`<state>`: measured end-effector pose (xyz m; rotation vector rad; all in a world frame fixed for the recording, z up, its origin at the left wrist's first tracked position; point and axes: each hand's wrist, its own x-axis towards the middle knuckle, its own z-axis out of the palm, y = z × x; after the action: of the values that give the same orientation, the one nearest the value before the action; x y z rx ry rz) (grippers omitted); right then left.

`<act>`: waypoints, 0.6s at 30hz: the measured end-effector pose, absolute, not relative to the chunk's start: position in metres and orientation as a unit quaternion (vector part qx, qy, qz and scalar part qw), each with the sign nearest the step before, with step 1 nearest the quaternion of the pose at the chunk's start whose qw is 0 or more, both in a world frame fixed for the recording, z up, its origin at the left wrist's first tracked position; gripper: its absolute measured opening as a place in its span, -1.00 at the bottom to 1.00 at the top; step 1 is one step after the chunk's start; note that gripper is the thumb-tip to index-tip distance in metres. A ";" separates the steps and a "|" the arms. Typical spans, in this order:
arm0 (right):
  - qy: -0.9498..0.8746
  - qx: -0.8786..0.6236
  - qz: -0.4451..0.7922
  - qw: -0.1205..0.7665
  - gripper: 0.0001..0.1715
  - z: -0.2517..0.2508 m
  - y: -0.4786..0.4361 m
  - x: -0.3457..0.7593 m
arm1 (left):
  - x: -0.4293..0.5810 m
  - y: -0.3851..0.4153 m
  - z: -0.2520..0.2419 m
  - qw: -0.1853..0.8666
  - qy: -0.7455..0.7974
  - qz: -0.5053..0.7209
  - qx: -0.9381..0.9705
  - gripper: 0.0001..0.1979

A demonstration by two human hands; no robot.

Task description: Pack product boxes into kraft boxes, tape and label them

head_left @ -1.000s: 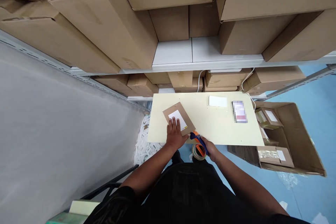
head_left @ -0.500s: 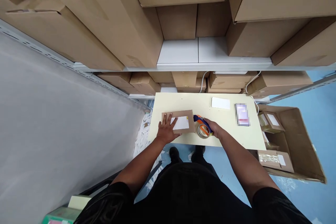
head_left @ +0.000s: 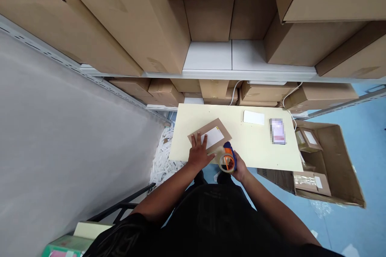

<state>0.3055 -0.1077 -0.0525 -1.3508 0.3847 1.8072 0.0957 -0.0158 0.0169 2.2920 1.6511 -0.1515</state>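
Observation:
A flat brown cardboard parcel (head_left: 220, 127) with a white label lies tilted near the front left of the pale yellow table (head_left: 259, 148). My left hand (head_left: 199, 152) presses flat on the parcel's near left end, fingers spread. My right hand (head_left: 239, 168) grips an orange and blue tape dispenser (head_left: 228, 160) with a roll of clear tape, held at the table's front edge against the parcel's near right corner.
A white card (head_left: 253, 117) and a small printed packet (head_left: 278, 131) lie further back on the table. An open carton (head_left: 334, 168) holding labelled parcels sits on the blue floor at right. Stacked cardboard boxes (head_left: 126, 28) fill the shelves ahead. White paper scraps (head_left: 163, 160) litter the floor at left.
The parcel has turned from lying square to tilted. My right hand has pulled the tape dispenser from the parcel's right end back to the table's front edge.

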 end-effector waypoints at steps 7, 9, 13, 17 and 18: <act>0.055 -0.637 0.697 0.325 -0.48 -0.048 -0.001 0.335 | 0.062 0.000 0.025 0.131 0.407 -0.075 0.901 0.13; 0.021 -0.646 0.700 0.304 -0.46 -0.048 0.018 0.339 | 0.058 0.010 0.017 0.122 0.393 -0.072 0.909 0.16; -0.002 -0.668 0.681 0.299 -0.46 -0.048 0.014 0.350 | 0.063 0.012 0.001 0.117 0.428 -0.055 0.895 0.17; 0.020 -0.656 0.682 0.321 -0.53 -0.055 -0.069 0.366 | 0.072 0.006 -0.002 0.109 0.468 -0.033 0.876 0.14; 0.036 -0.639 0.695 0.327 -0.54 -0.057 -0.095 0.363 | 0.075 0.005 -0.003 0.108 0.475 -0.027 0.873 0.13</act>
<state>0.3626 -0.0950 -0.0572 -1.6736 0.0950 1.8216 0.0751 0.0049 -0.0027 2.5689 1.3973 -0.0798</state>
